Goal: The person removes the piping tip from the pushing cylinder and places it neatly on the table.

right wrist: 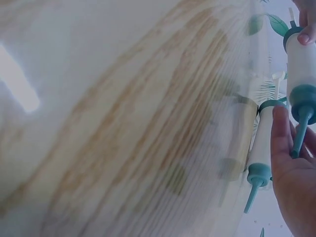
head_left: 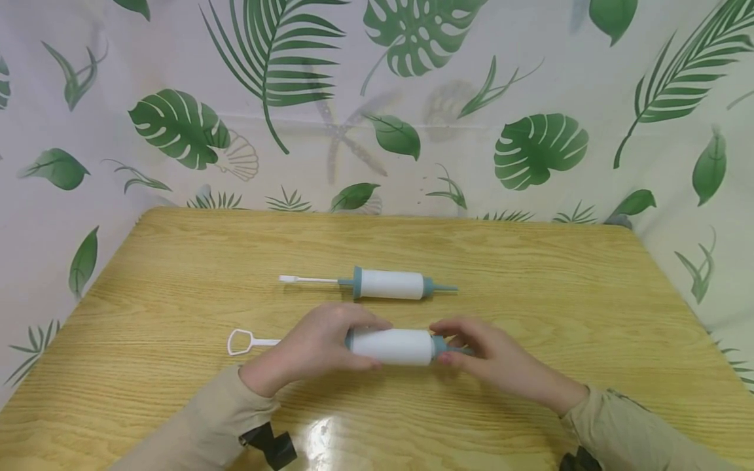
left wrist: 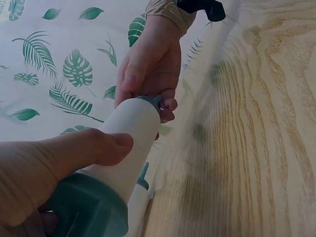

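Observation:
My left hand (head_left: 324,340) grips the teal-ended rear of a syringe-shaped hand pump (head_left: 391,347). Its white barrel lies across my view, with a teal nozzle pointing right and a white rod with a loop handle (head_left: 239,342) sticking out left. The left thumb lies along the barrel (left wrist: 133,123) in the left wrist view. Around the nozzle end, my right hand (head_left: 495,356) has its fingers spread loosely on either side of the collar. In the right wrist view the nozzle (right wrist: 302,131) passes over the right palm, with a gap between it and the nearest raised finger.
A second pump of the same kind (head_left: 391,285) lies farther back on the wooden table (head_left: 530,261), its nozzle also to the right and its rod to the left. Behind the table hangs a leaf-patterned cloth (head_left: 442,150).

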Demonstrator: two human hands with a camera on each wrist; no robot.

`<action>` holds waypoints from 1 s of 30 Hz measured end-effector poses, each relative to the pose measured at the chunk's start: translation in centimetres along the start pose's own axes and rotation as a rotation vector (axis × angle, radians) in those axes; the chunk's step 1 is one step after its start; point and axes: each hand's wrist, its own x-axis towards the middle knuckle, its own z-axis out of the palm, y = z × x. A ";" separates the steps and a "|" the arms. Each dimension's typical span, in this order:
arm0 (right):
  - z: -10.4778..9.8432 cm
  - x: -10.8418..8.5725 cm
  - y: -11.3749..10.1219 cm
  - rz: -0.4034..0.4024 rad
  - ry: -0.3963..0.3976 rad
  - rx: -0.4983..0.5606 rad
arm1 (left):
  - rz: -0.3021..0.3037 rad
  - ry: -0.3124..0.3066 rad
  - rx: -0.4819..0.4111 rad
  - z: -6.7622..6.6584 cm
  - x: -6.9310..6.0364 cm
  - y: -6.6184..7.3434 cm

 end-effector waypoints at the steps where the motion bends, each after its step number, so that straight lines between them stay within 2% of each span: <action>1: 0.0 0.0 0.0 0.010 -0.001 -0.010 | 0.002 0.000 -0.001 0.0 0.0 0.0; 5: 0.0 0.0 0.1 0.024 0.013 -0.003 | 0.015 0.002 -0.002 0.0 0.0 0.0; 11: 0.0 -0.1 0.1 -0.042 0.032 0.011 | 0.006 -0.005 -0.010 0.0 0.1 0.0; 18: -0.1 -0.1 0.3 -0.075 0.065 -0.061 | 0.009 -0.011 -0.022 0.0 0.1 0.0; 30: 0.2 -0.2 0.6 -0.206 0.167 -0.170 | 0.002 -0.010 -0.037 0.0 0.1 0.1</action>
